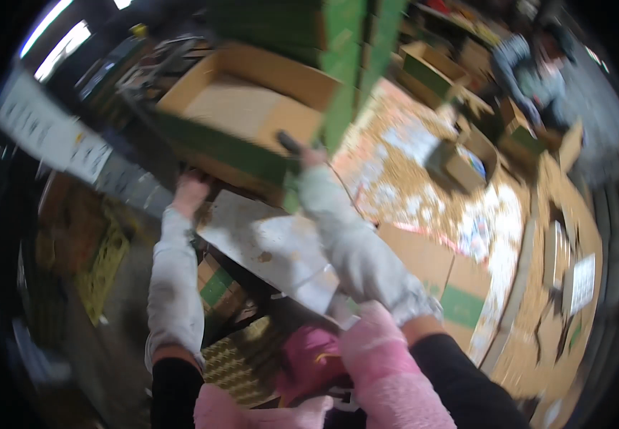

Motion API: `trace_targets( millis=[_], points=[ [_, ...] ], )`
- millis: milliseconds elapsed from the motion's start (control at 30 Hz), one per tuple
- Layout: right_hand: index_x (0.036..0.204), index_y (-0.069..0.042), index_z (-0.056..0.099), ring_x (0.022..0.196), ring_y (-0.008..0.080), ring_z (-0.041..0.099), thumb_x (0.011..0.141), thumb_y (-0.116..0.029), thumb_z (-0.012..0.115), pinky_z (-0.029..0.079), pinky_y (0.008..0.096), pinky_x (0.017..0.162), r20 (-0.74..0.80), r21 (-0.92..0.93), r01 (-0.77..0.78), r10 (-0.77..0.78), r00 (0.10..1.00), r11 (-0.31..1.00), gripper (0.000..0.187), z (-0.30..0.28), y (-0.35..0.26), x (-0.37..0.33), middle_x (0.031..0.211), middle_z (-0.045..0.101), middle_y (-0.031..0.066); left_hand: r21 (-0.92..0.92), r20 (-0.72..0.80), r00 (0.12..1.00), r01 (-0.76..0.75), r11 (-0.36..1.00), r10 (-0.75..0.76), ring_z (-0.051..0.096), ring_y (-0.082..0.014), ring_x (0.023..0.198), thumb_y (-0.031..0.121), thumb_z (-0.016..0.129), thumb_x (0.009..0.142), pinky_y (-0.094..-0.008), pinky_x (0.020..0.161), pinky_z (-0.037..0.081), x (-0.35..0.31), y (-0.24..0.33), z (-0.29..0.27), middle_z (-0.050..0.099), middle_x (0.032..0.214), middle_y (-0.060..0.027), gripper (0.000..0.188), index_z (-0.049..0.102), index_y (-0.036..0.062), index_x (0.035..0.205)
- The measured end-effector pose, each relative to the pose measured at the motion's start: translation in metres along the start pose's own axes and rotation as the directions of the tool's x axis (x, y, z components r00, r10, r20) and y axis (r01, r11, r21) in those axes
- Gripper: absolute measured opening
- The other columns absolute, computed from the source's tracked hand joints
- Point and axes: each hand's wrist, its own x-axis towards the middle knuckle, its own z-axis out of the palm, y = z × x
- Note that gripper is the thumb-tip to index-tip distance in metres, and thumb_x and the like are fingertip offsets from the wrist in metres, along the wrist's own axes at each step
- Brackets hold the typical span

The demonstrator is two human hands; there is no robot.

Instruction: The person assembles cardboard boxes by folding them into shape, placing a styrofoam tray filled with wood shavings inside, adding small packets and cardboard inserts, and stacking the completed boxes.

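An open cardboard box (216, 146) with green outer sides is held out in front of me, tilted, its inside bare brown board. My left hand (192, 191) is closed at the lower edge of its near side, the fingertips partly hidden. At the near right corner, my right hand (312, 155) grips the box by its wall. A short dark piece (288, 141) juts from the right hand over the rim; blur hides what it is. Beneath the box lies a pale board or tabletop (266, 239) with brown smudges.
Green posts (344, 64) rise beyond the box. Brown crumbs and scraps cover a worktop (409, 168) to the right, with a small open carton (470, 164) on it. Flattened cardboard (431, 268) lies nearer. A person (538, 79) works among cartons at the far right.
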Motion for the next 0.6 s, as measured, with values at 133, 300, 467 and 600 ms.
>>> trace_targets(
  millis=[133,300,467,600],
  points=[
    [0.138,-0.013,0.014,0.119,0.0391,0.036,0.049,-0.052,0.077,0.032,0.0444,0.098,-0.398,-0.446,-0.385,0.206,0.894,0.808,0.116,0.067,0.013,0.003,0.128,0.035,0.0251,0.239,-0.491,0.853,-0.063,0.969,0.177,0.052,-0.0318,0.097,0.015,0.056,0.079,-0.0519,0.089,0.034,-0.054,0.017,-0.025,0.059,0.100,-0.0158,0.019,0.062,0.0034,0.093],
    [0.132,-0.010,0.028,0.119,0.0417,0.031,0.071,-0.056,0.055,0.026,0.0465,0.098,0.038,-0.865,0.201,-0.339,0.940,0.459,0.082,-0.119,0.006,-0.060,0.129,0.032,0.0263,-0.708,-0.321,0.928,-0.103,0.699,-0.189,0.054,-0.0313,0.095,0.014,0.057,0.081,-0.0378,0.086,0.040,-0.122,0.186,0.070,0.058,0.102,-0.0182,0.027,0.056,-0.0014,0.104],
    [0.130,-0.012,0.035,0.124,0.0393,0.024,0.072,-0.054,0.055,0.014,0.0538,0.101,0.051,-0.965,-0.035,-0.318,0.947,-0.259,0.074,-0.354,0.005,-0.203,0.131,0.031,0.0209,-0.488,0.195,0.980,0.077,0.869,0.023,0.051,-0.0345,0.099,0.028,0.052,0.084,-0.0372,0.087,0.039,-0.142,0.293,0.208,0.054,0.108,-0.0216,0.039,0.052,-0.0012,0.110],
    [0.128,-0.007,0.036,0.125,0.0394,0.020,0.073,-0.050,0.055,0.011,0.0545,0.103,-0.023,-0.970,-0.091,-0.288,0.957,-0.225,0.072,-0.456,-0.022,-0.253,0.132,0.028,0.0232,-0.729,0.258,0.966,0.194,0.656,0.001,0.051,-0.0355,0.099,0.027,0.052,0.083,-0.0379,0.086,0.040,-0.180,0.385,0.222,0.054,0.108,-0.0224,0.040,0.052,-0.0005,0.112]
  ],
)
